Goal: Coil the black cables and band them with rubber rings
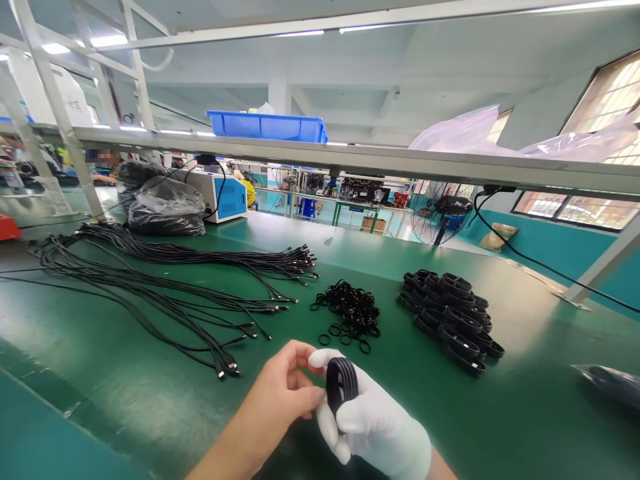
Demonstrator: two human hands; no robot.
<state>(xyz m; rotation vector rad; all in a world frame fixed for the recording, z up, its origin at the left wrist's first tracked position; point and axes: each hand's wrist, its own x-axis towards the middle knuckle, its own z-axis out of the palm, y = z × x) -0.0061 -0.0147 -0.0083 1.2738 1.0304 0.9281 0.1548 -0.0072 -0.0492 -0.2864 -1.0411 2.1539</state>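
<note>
A black cable wound into a small coil (342,381) is held in my right hand (380,413), which wears a white glove. The gloved fingers and thumb wrap round the coil. My left hand (285,387) is bare and sits just left of the coil, its fingers curled and its thumb tip at the coil's edge. Whatever lies between the left fingers is hidden. Beyond both hands lies a pile of small black rings (353,307), with several loose ones in front. Long black cables (165,293) with plugs at their ends stretch across the left.
Coiled black cables (450,317) are heaped on the right of the green table (370,257). A plastic-wrapped bundle (167,203) and a blue-and-white machine (225,195) stand at the back left. Overhead, a shelf (370,155) carries a blue bin (267,127). A bagged item (613,383) lies far right.
</note>
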